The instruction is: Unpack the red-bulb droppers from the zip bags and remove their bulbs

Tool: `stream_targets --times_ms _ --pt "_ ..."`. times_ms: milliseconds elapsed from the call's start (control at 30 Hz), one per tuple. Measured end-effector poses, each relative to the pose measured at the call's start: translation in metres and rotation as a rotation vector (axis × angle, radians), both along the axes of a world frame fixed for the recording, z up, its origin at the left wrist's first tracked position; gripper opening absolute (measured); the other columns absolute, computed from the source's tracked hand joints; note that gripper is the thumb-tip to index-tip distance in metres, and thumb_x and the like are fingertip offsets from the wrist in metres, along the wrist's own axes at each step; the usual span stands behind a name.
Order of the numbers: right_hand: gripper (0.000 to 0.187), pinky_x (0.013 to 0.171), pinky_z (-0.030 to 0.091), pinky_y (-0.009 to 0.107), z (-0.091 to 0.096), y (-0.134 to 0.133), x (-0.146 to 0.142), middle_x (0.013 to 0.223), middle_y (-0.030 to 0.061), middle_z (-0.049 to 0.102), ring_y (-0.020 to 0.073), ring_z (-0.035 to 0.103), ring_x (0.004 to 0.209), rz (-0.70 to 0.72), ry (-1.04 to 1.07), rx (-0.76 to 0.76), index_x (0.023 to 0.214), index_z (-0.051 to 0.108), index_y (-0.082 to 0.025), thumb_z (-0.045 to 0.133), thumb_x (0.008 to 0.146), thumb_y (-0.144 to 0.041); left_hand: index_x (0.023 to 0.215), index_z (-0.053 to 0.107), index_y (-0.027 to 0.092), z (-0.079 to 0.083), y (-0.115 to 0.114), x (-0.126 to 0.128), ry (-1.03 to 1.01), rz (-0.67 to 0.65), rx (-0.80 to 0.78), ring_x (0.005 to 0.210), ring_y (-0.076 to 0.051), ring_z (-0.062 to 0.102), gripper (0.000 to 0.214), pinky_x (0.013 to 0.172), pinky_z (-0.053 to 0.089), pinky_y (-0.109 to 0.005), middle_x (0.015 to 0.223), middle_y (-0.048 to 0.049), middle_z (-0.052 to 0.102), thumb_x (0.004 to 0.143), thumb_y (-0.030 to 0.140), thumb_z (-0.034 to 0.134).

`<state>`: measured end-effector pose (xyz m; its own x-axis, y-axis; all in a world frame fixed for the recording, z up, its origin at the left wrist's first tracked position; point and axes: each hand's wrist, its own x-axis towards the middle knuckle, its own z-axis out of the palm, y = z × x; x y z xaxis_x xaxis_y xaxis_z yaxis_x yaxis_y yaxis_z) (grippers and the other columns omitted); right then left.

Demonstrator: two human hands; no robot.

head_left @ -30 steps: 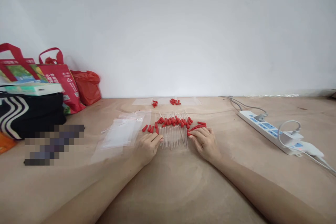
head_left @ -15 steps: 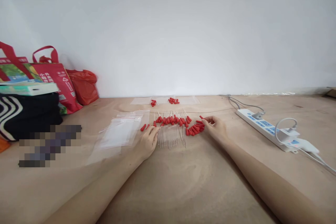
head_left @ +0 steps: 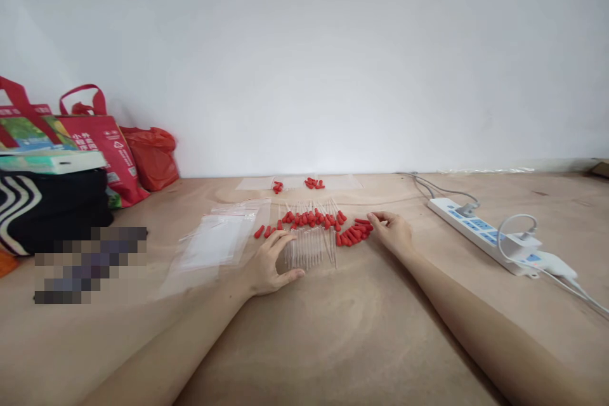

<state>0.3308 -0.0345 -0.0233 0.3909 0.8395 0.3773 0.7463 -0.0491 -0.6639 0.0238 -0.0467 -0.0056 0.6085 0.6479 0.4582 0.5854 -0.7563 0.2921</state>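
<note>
My left hand point(head_left: 271, 263) is open, its thumb and fingers apart, around the left end of a row of clear thin glass tubes point(head_left: 307, 248). Several red rubber bulbs point(head_left: 311, 218) lie across the row's far end, with more tubes reaching beyond them. Two or three loose bulbs point(head_left: 259, 231) rest just past my left fingertips. My right hand point(head_left: 394, 231) is closed in a pinch at the right end of a red rubber bulb point(head_left: 363, 221), beside a heap of red bulbs point(head_left: 349, 236). The pinching fingertips partly hide what they grip.
Clear zip bags point(head_left: 214, 241) lie left of the tubes. Along the wall, more bags point(head_left: 345, 182) hold small groups of red bulbs point(head_left: 314, 183). A white power strip point(head_left: 476, 225) with cables is at right. Shopping bags point(head_left: 102, 146) and a black striped cloth bag point(head_left: 57, 209) stand at left.
My left hand has opened, its thumb swinging out toward me and away from the fingers. The red bulb that stuck up from my right fingertips no longer shows there; the right hand has barely moved.
</note>
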Motion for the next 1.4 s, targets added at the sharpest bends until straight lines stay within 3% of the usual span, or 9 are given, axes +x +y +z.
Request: stream_targets --times_ms 167,333,433,567,733,867,1033,1267,1400 --pt "0.033 0.075 0.030 0.033 0.008 0.001 -0.005 0.077 0.0030 0.065 0.0205 0.054 0.080 -0.012 -0.038 0.038 0.075 0.066 -0.022 0.042 0.075 -0.045 0.115 0.043 0.020 0.001 0.001 -0.005 -0.004 -0.009 0.010 0.102 -0.025 0.047 0.053 0.085 0.042 -0.039 0.111 -0.0104 0.047 0.069 0.043 0.058" --pt "0.024 0.077 0.025 0.035 0.024 0.011 -0.032 0.076 0.0023 0.064 0.0201 0.051 0.084 0.155 -0.257 -0.036 0.071 0.065 -0.024 0.050 0.072 -0.043 0.112 0.045 0.020 0.006 0.000 -0.007 0.015 -0.010 0.042 0.101 -0.025 0.047 0.049 0.086 0.040 -0.041 0.108 -0.0100 0.049 0.070 0.043 0.057" --pt "0.028 0.074 0.025 0.034 0.030 0.017 -0.052 0.076 0.0031 0.064 0.0206 0.050 0.085 0.243 -0.368 -0.102 0.073 0.066 -0.025 0.052 0.071 -0.049 0.109 0.048 0.019 0.008 0.000 -0.007 0.020 -0.002 0.049 0.099 -0.024 0.047 0.046 0.085 0.039 -0.041 0.106 -0.0094 0.051 0.071 0.043 0.057" --pt "0.037 0.073 0.024 0.037 0.033 0.023 -0.072 0.080 0.0056 0.063 0.0229 0.049 0.085 0.266 -0.513 -0.110 0.077 0.066 -0.025 0.051 0.069 -0.057 0.106 0.049 0.018 0.010 0.000 -0.007 0.035 -0.003 0.056 0.098 -0.024 0.047 0.044 0.085 0.039 -0.040 0.104 -0.0097 0.051 0.071 0.043 0.057" --pt "0.025 0.072 0.022 0.037 0.029 0.024 -0.081 0.081 0.0064 0.063 0.0222 0.048 0.085 0.270 -0.614 -0.057 0.073 0.066 -0.023 0.055 0.071 -0.046 0.105 0.050 0.018 0.009 0.000 -0.007 0.049 -0.001 0.074 0.097 -0.024 0.046 0.042 0.084 0.039 -0.040 0.104 -0.0095 0.051 0.072 0.044 0.055" --pt "0.021 0.072 0.021 0.035 0.028 0.022 -0.081 0.077 0.0048 0.064 0.0199 0.048 0.083 0.278 -0.585 0.011 0.068 0.065 -0.022 0.053 0.075 -0.038 0.105 0.050 0.017 0.008 -0.001 -0.008 0.062 -0.001 0.091 0.097 -0.024 0.047 0.042 0.085 0.039 -0.040 0.104 -0.0097 0.051 0.072 0.044 0.055" --pt "0.028 0.071 0.022 0.032 0.029 0.006 -0.073 0.071 0.0027 0.062 0.0161 0.050 0.075 0.230 -0.392 0.203 0.065 0.064 -0.020 0.050 0.078 -0.040 0.105 0.050 0.018 0.004 0.001 -0.008 0.063 0.025 0.126 0.098 -0.022 0.047 0.037 0.087 0.038 -0.039 0.104 -0.0083 0.052 0.076 0.042 0.052" --pt "0.020 0.073 0.026 0.032 0.017 -0.040 -0.069 0.070 0.0005 0.061 0.0142 0.049 0.072 0.585 -0.213 0.310 0.079 0.066 -0.025 0.053 0.078 -0.039 0.122 0.041 0.019 0.001 0.003 -0.002 0.077 0.144 0.366 0.110 -0.023 0.040 0.041 0.091 0.031 -0.040 0.120 -0.0100 0.047 0.084 0.031 0.043" --pt "0.020 0.072 0.029 0.033 0.005 -0.049 -0.078 0.070 0.0012 0.060 0.0147 0.048 0.072 0.680 -0.146 0.334 0.080 0.067 -0.025 0.053 0.078 -0.040 0.111 0.052 0.023 0.003 -0.003 0.005 0.120 0.085 0.469 0.103 -0.022 0.047 0.030 0.092 0.025 -0.043 0.106 -0.0057 0.058 0.084 0.030 0.045"
